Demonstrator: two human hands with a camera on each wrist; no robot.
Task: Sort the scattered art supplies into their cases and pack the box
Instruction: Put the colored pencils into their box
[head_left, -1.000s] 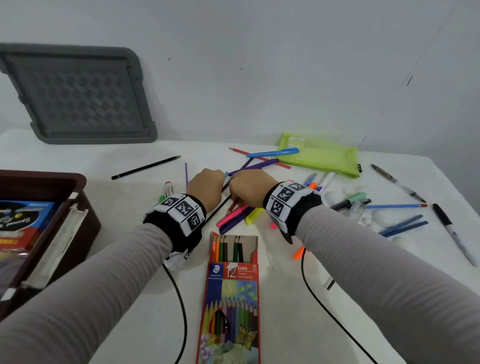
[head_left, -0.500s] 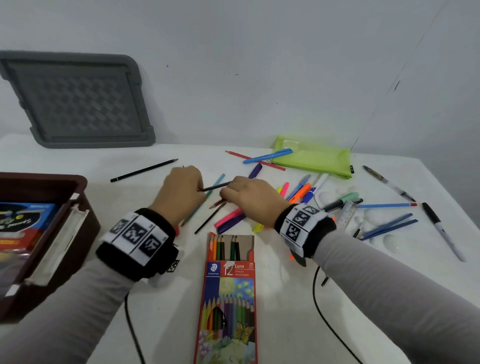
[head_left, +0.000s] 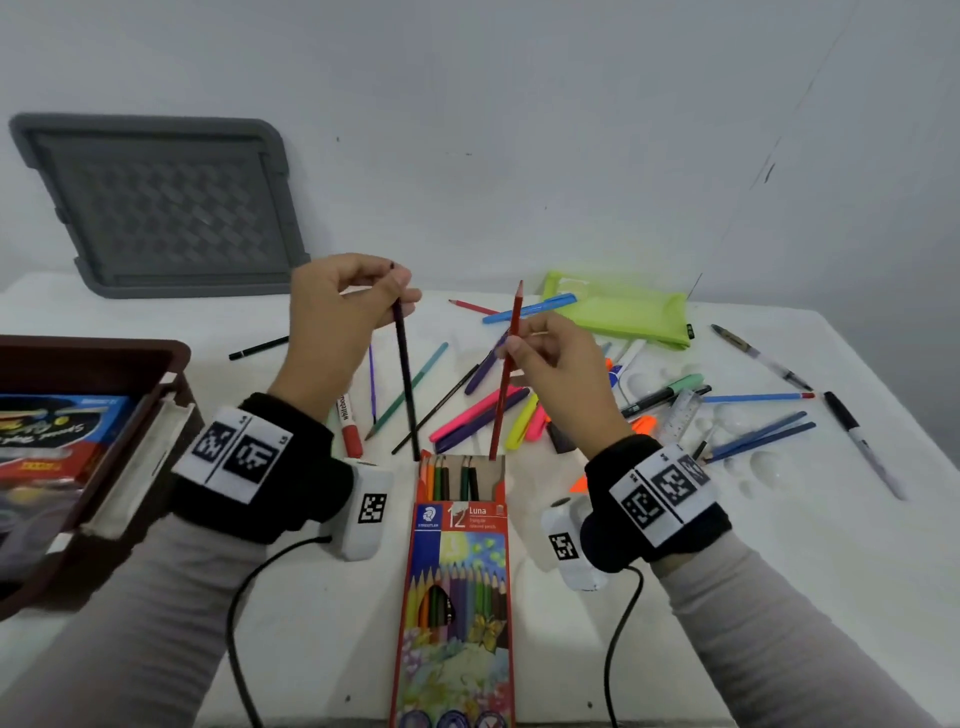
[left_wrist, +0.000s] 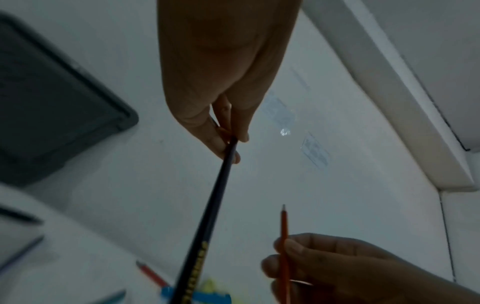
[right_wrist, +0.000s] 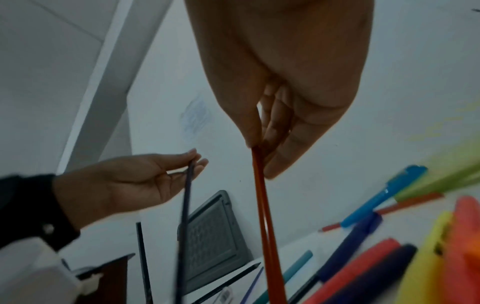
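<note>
My left hand (head_left: 358, 301) pinches a dark pencil (head_left: 407, 379) near its top; the pencil stands almost upright with its lower end at the left side of the mouth of the open coloured-pencil box (head_left: 457, 571). My right hand (head_left: 545, 353) pinches a red pencil (head_left: 503, 395), also near upright, its lower end at the right side of the box mouth. Several pencils sit inside the box. In the left wrist view the left hand (left_wrist: 228, 131) holds the dark pencil (left_wrist: 207, 216). The right wrist view shows the right hand (right_wrist: 267, 131) on the red pencil (right_wrist: 265, 216).
Pens, markers and pencils (head_left: 483, 410) lie scattered behind the box. A lime pouch (head_left: 618, 312) lies at the back, a grey lid (head_left: 156, 208) leans on the wall. A brown box (head_left: 93, 457) with packs stands at the left edge. More pens (head_left: 758, 436) lie right.
Both hands have risen off the pile, each lifting a pencil from lying flat to nearly upright, with the lower ends brought to the mouth of the pencil box.
</note>
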